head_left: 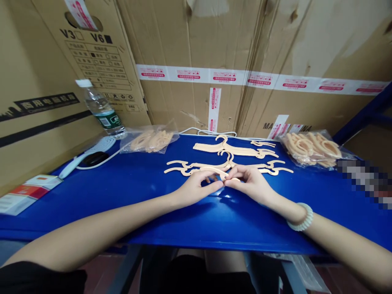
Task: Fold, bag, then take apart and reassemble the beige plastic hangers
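Note:
Over the blue table, both hands meet at a small curved beige hanger piece (216, 170). My left hand (199, 188) is closed on it, with the thumb pointing right and the piece's curved arm showing above the fingers. From the other side, my right hand (252, 183) pinches its right end between thumb and fingers; that end is partly hidden. Just behind the hands lie folding beige hangers (199, 165) with hooks and end arms, partly covered by my fingers. Farther back is another hanger (211, 148), with a loose hanger arm piece (262, 143) to its right.
Clear bags of beige parts lie at back left (151, 141) and right (310, 148). A water bottle (105, 114), hairbrush (87, 155), dark oval object (95, 158) and red-and-white box (29, 194) stand or lie left. Large cardboard boxes (190, 106) wall the blue table's (183, 224) back.

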`<act>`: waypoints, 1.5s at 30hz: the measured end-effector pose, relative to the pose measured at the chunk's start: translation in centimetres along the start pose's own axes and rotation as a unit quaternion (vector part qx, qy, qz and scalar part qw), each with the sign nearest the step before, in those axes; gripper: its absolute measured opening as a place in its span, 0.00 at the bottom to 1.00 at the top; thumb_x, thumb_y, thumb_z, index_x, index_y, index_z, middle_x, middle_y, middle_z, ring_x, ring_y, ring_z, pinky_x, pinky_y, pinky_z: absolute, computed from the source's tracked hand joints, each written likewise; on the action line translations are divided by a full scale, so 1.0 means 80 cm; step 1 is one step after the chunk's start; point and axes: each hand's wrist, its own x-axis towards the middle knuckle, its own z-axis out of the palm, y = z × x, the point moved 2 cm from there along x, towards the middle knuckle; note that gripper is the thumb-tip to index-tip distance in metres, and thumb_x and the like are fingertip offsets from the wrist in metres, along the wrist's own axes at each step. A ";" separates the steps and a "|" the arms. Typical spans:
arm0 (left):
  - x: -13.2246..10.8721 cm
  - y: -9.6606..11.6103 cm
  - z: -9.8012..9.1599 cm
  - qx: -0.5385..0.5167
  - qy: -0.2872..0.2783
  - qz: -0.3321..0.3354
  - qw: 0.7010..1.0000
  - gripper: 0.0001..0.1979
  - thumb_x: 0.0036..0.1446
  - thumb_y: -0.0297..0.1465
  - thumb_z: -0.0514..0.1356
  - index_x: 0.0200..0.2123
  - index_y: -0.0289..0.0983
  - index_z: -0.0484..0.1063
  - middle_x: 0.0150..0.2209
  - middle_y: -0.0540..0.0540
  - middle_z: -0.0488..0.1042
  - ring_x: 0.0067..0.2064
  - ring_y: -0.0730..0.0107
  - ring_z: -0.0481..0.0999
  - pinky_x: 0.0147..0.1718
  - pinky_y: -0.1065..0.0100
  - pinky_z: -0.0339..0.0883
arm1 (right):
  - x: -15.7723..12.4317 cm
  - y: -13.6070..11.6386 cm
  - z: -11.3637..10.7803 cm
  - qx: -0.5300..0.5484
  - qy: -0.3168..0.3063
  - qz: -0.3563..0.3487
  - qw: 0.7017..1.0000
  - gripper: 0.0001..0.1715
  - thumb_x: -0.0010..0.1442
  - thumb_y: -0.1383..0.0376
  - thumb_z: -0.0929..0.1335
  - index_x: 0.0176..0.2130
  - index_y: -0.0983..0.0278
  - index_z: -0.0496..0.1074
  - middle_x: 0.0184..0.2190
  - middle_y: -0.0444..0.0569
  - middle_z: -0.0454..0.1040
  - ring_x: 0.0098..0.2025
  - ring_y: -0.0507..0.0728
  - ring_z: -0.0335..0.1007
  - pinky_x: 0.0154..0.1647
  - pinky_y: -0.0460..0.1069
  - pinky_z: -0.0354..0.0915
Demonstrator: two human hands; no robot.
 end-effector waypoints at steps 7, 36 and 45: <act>0.001 0.008 -0.005 -0.088 0.087 -0.031 0.992 0.12 0.61 0.38 0.63 0.36 0.35 0.81 0.35 0.43 0.81 0.35 0.66 0.77 0.36 0.68 0.71 | 0.001 -0.009 0.003 -0.074 -0.026 -0.048 0.996 0.15 0.60 0.53 0.73 0.38 0.62 0.78 0.37 0.50 0.82 0.38 0.59 0.79 0.41 0.54 0.72; 0.024 0.000 -0.090 -0.317 0.293 -0.129 0.893 0.10 0.60 0.28 0.65 0.34 0.35 0.65 0.27 0.50 0.75 0.30 0.76 0.76 0.34 0.73 0.69 | 0.040 0.037 -0.155 -0.514 0.095 -0.132 0.842 0.06 0.58 0.61 0.67 0.31 0.60 0.71 0.30 0.51 0.77 0.35 0.62 0.74 0.38 0.55 0.68; 0.026 -0.014 -0.091 -0.337 0.310 -0.138 0.878 0.15 0.41 0.20 0.73 0.29 0.33 0.69 0.27 0.50 0.75 0.32 0.75 0.76 0.38 0.71 0.68 | 0.037 0.033 -0.144 -0.470 0.077 -0.111 0.872 0.12 0.61 0.58 0.66 0.38 0.62 0.76 0.34 0.52 0.81 0.36 0.62 0.77 0.38 0.55 0.69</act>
